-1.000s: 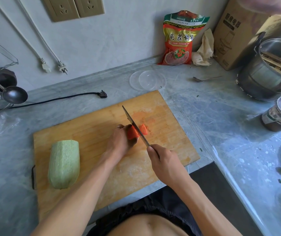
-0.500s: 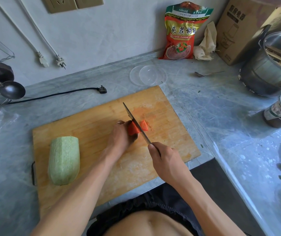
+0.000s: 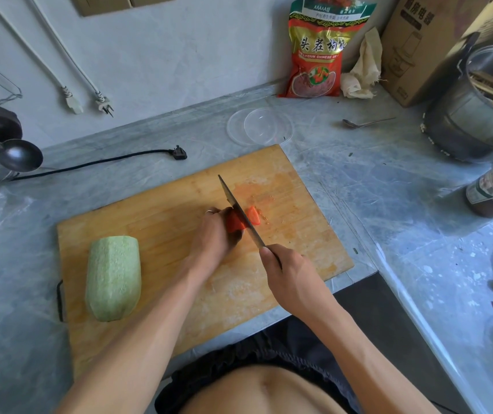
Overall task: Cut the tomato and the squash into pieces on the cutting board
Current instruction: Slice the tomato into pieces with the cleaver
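Red tomato (image 3: 235, 224) mid-board is part cut, my left hand (image 3: 214, 236) curled on it, my right hand (image 3: 287, 271) gripping the knife (image 3: 240, 215), one piece (image 3: 253, 215) off, while the squash (image 3: 113, 277) at nine o'clock waits whole.

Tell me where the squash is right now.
In the head view the squash lies uncut on the left end of the cutting board, apart from the left hand holding the tomato mid-board.
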The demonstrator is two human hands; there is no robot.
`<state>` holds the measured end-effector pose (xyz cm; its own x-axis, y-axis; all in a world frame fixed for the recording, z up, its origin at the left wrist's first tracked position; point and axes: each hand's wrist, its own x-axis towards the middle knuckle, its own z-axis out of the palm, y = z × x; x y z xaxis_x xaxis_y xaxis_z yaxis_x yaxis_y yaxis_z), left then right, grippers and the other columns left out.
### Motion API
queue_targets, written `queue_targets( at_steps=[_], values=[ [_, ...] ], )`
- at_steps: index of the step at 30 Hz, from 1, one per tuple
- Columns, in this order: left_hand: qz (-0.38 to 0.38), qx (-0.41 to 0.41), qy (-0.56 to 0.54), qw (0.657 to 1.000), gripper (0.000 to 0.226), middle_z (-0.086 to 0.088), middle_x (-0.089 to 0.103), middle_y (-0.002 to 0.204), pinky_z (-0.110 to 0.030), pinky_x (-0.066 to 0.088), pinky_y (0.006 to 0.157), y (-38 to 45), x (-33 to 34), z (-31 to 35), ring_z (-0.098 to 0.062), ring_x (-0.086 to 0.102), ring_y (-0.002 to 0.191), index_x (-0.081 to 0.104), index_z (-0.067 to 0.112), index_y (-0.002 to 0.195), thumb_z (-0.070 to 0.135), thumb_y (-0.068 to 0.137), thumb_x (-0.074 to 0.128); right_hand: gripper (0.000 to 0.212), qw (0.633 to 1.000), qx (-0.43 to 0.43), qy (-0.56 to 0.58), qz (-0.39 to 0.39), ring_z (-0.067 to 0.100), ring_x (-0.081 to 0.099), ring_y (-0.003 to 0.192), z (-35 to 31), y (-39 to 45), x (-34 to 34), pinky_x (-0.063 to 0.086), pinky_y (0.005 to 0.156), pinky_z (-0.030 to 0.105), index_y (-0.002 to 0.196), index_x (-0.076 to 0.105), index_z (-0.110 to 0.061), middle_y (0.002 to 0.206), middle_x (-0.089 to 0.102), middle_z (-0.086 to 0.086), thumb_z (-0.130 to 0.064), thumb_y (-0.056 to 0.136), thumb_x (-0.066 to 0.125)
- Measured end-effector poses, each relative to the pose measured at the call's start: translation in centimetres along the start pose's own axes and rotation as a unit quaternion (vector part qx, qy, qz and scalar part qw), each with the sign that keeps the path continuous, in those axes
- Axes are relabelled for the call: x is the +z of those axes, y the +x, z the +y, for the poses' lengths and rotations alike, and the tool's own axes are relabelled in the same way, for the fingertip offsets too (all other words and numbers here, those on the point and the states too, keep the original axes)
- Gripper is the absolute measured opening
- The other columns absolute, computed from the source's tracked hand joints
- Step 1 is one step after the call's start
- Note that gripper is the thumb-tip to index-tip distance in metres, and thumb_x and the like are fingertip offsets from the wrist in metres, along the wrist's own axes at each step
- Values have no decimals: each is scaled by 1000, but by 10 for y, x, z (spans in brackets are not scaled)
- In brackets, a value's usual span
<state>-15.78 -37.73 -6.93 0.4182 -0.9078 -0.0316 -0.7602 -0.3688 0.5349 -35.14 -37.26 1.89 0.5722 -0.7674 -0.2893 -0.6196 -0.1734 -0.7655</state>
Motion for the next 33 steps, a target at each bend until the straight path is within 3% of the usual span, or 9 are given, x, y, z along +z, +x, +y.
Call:
queue_targets(
  at_steps=[6, 11, 20, 28, 33],
  values=[
    [-16, -7, -13, 1000, 24, -10, 64, 88, -24, 41, 64, 0, 1, -2, -29, 64, 79, 73, 19, 100, 23, 77, 75, 42, 1000, 17, 5, 12, 16, 33, 47, -6, 15, 7, 28, 49, 31, 66, 38, -23, 53, 40, -3, -36, 105, 36],
    [-13, -3, -7, 1000, 26, -13, 66, 86, -23, 36, 62, 2, 2, -4, -31, 64, 79, 73, 18, 102, 22, 77, 75, 42, 1000, 23, 3, -1, 15, 32, 48, -4, 11, 7, 25, 46, 26, 67, 39, -20, 54, 40, -2, -36, 105, 36],
    [-33, -9, -26, 999, 27, -10, 67, 88, -33, 52, 67, 2, 3, -5, -30, 64, 80, 72, 22, 101, 30, 76, 70, 39, 1000, 17, -1, 11, 19, 35, 50, -4, 23, 12, 26, 48, 30, 71, 44, -16, 55, 41, -1, -33, 106, 36],
    [-17, 4, -22, 1000, 20, -16, 69, 86, -31, 45, 66, 3, 5, -8, -35, 62, 82, 73, 15, 99, 22, 80, 71, 41, 1000, 23, 3, 10, 12, 29, 44, 8, 12, 12, 22, 43, 22, 66, 39, -19, 51, 37, -4, -32, 105, 38],
    [-10, 10, -36, 999, 17, -18, 67, 82, -35, 49, 66, 2, 5, -7, -37, 61, 81, 73, 13, 97, 22, 84, 69, 37, 999, 13, -9, 31, 20, 37, 47, 6, 28, 24, 30, 50, 35, 72, 42, -19, 54, 42, 0, -35, 105, 37]
  ],
)
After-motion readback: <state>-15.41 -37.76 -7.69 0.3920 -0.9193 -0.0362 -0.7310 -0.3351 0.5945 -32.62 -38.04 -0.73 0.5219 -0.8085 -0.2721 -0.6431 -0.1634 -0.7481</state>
